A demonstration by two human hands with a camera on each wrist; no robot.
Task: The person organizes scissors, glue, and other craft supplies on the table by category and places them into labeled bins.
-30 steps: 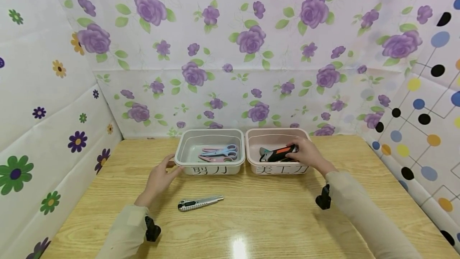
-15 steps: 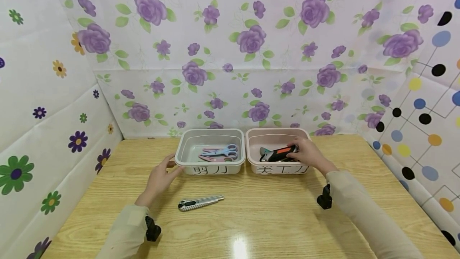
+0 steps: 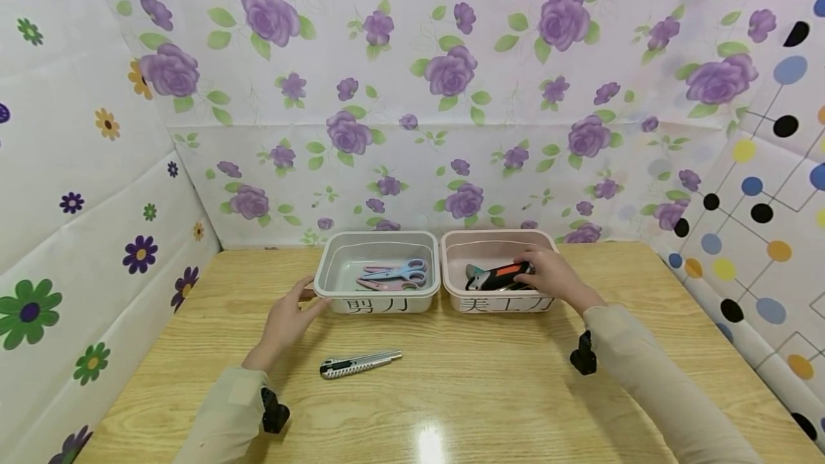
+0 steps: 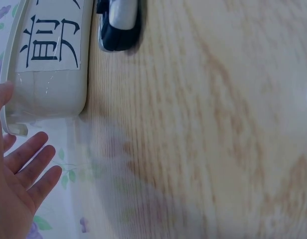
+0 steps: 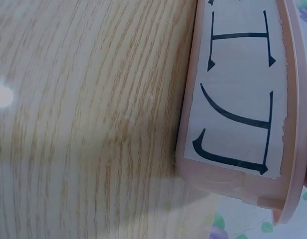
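My left hand (image 3: 286,321) is at the left end of a grey-white bin (image 4: 49,94), thumb at its rim, other fingers spread loosely below the corner. Pink and blue scissors (image 3: 394,272) lie inside that bin. My right hand (image 3: 551,274) reaches into a pinkish bin (image 5: 213,174) and grips the rear end of a black and orange utility knife (image 3: 499,277). Other tools under it are partly hidden. In the right wrist view the bin's wall hides most of that hand. A silver utility knife (image 3: 361,364) lies on the table in front of the grey-white bin.
Both bins stand side by side near the back of the wooden table (image 3: 451,392), each with a paper label of black characters on its front. A floral cloth (image 3: 412,92) hangs behind them, and patterned cloths flank the table left and right.
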